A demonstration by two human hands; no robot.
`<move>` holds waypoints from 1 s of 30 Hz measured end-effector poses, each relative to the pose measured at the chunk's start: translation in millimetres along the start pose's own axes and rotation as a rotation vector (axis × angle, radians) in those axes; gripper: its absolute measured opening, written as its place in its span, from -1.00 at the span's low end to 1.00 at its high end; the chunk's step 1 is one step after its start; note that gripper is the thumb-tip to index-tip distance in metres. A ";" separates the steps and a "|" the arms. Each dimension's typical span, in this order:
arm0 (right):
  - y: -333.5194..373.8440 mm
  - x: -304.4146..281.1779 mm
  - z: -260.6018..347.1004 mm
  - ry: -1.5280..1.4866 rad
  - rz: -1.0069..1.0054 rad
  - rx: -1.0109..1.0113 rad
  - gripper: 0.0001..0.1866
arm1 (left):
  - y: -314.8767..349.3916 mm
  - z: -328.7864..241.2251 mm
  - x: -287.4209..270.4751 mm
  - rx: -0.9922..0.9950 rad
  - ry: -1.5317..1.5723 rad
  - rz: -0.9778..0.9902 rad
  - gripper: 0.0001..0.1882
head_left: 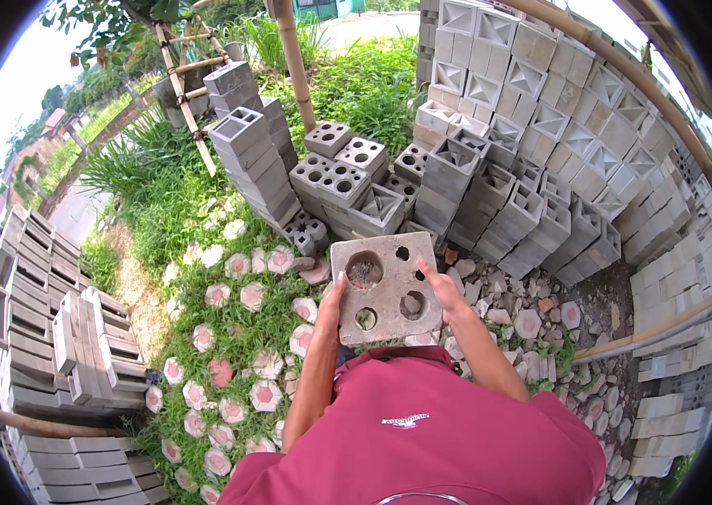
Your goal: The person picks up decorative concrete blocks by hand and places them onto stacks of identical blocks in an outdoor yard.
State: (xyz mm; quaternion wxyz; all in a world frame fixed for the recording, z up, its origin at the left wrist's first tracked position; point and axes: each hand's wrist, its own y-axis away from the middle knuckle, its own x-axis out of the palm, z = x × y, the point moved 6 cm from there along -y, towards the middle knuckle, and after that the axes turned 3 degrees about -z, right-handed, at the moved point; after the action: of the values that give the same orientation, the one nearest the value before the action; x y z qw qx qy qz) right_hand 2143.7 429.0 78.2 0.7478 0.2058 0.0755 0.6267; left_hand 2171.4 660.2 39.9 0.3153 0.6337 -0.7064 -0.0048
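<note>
Between my two hands I hold up a square grey concrete block (388,313) with several round holes of different sizes through its face. My left hand (336,296) is closed on its left edge, thumb along the face. On the right edge my right hand (442,290) grips it, thumb near a small hole; the other fingers are hidden behind the block. Just beyond it stands a low stack with similar holed blocks (341,179) on top. A small block with rounded holes (305,233) lies at the foot of that stack.
Tall stacks of hollow blocks (252,160) rise ahead, beside a bamboo post (295,67). A wall of patterned blocks (533,93) fills the right. More blocks (53,320) are piled at left. Hexagonal pavers (265,394) lie in grass; rubble (541,316) covers ground at right.
</note>
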 end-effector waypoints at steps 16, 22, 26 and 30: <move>-166.8 108.6 42.5 -0.173 -0.223 -0.008 -0.15 | -195.2 -156.7 -44.9 -0.108 -0.212 0.109 -0.35; -225.4 106.3 68.1 -0.198 -0.249 -0.018 -0.30 | -269.8 -164.2 -32.4 -0.204 -0.215 0.205 -0.30; -279.1 94.0 78.4 -0.213 -0.248 0.021 -0.33 | -317.1 -184.6 -8.3 -0.254 -0.244 0.201 -0.34; -324.8 89.0 93.4 -0.219 -0.293 0.017 -0.34 | -384.6 -186.9 -1.5 -0.234 -0.256 0.248 -0.37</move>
State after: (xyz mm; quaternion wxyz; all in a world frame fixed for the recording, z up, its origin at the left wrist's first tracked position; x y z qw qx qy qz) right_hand 2490.7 453.2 44.8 0.8331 0.2658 0.0278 0.4843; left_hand 2598.9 659.3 32.7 0.2926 0.4952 -0.8079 -0.1280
